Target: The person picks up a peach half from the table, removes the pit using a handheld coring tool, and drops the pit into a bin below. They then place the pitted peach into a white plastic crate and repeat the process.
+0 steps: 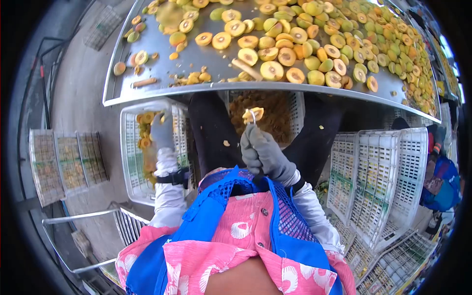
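My right hand (269,153), in a grey glove, is closed around a small tool with a metal loop (252,116). A yellow piece of fruit (255,114) sits at the loop, above the space between my knees. On the left, my left hand (162,130), also gloved, reaches into a white crate (129,162) beside yellow-orange fruit pieces (145,142). Its fingers are too small and partly hidden to read. Many halved fruits (272,71) with brown centres lie on the metal table (162,91) in front.
Between my legs stands a crate (297,110) of brownish-orange bits. Stacked white crates (373,182) are at the right, others (66,160) at the far left. A wooden-handled tool (144,82) lies on the table. A person in blue (442,184) is at the far right.
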Tool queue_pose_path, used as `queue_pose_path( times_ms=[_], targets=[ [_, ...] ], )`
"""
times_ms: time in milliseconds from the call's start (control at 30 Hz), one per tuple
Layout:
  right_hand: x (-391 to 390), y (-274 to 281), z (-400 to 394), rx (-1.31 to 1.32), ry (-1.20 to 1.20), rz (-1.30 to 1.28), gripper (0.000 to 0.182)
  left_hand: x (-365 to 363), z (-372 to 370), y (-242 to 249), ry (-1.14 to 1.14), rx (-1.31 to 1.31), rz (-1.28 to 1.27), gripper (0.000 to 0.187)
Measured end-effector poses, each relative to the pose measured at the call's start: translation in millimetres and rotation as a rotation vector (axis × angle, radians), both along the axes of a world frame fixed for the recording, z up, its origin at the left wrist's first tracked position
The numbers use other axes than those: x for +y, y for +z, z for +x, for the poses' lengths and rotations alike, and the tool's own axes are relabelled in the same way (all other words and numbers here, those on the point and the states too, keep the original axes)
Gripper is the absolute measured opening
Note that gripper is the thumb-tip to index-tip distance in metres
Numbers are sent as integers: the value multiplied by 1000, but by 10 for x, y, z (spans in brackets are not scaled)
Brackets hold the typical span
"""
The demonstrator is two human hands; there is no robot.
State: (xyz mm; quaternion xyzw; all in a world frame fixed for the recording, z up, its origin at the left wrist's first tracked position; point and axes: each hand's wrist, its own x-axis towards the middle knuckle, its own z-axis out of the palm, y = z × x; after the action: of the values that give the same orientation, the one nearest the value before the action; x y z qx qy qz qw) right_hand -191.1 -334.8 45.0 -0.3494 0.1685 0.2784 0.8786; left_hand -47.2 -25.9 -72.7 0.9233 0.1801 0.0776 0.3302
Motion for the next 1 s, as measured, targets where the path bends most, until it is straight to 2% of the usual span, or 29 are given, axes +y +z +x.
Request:
queue_pose_path(
  times_ms=[33, 67, 100, 133, 200, 267, 333, 400, 467, 500, 533, 600, 633, 700, 767, 800, 867, 933, 1000],
  targets=[
    [-28, -75, -38, 49, -12, 65, 40, 334, 12, -149, -85, -29, 402, 38],
    [-70, -146, -30, 85, -29, 125, 42, 273, -4, 66, -36, -130, 458, 42],
    [-98, -196, -8, 130, -55, 214, 44, -18, -2, 418, -28, -168, 436, 42],
    [-116, -337, 28, 140, -66, 302, 44, -182, 56, 473, -90, -270, 427, 41],
    [-170, -381, 111, 162, -91, 349, 44, -686, 267, 553, -481, -400, 10, 36],
    [-260, -479, 133, 153, -95, 437, 44, -1596, 220, 896, -760, -427, -92, 30],
    [-370, -532, 147, 229, -72, 386, 42, -2264, 353, 1091, -1064, -409, -25, 28],
    [-497, -739, 56, 350, -121, 690, 42, -2773, 673, 1056, -1145, -434, -10, 28],
    [-651, -614, -12, 252, -91, 678, 43, -3221, 1142, 964, -1186, -254, -150, 28],
    [-744, -548, 6, 274, -89, 678, 44, -3438, 1385, 872, -1191, -286, -169, 27],
    [-790, -600, 13, 272, -93, 682, 44, -3657, 1614, 841, -1176, -173, -163, 29],
    [-841, -730, 22, 299, -156, 443, 43, -4139, 2062, 877, -1263, -263, -40, 37],
    [-921, -727, 32, 313, -143, 414, 43, -4422, 2268, 853, -1277, -306, -17, 42],
    [-1028, -739, 73, 308, -153, 405, 40, -4963, 2611, 823, -1298, -452, 194, 70],
    [-1123, -613, 103, 365, -151, 401, 39, -5440, 2700, 845, -1108, -185, 371, 79],
    [-1166, -555, 115, 373, -177, 341, 38, -5566, 2708, 773, -1107, -177, 361, 79],
    [-1209, -559, 94, 381, -207, 279, 36, -5717, 2699, 669, -943, -22, 346, 85],
    [-1200, -630, 10, 311, -262, 238, 33, -5670, 2671, 600, -953, -97, 378, 83],
    [-1270, -619, -29, 356, -271, 163, 32, -5529, 2616, 607, -996, 80, 279, 85]
  ],
)
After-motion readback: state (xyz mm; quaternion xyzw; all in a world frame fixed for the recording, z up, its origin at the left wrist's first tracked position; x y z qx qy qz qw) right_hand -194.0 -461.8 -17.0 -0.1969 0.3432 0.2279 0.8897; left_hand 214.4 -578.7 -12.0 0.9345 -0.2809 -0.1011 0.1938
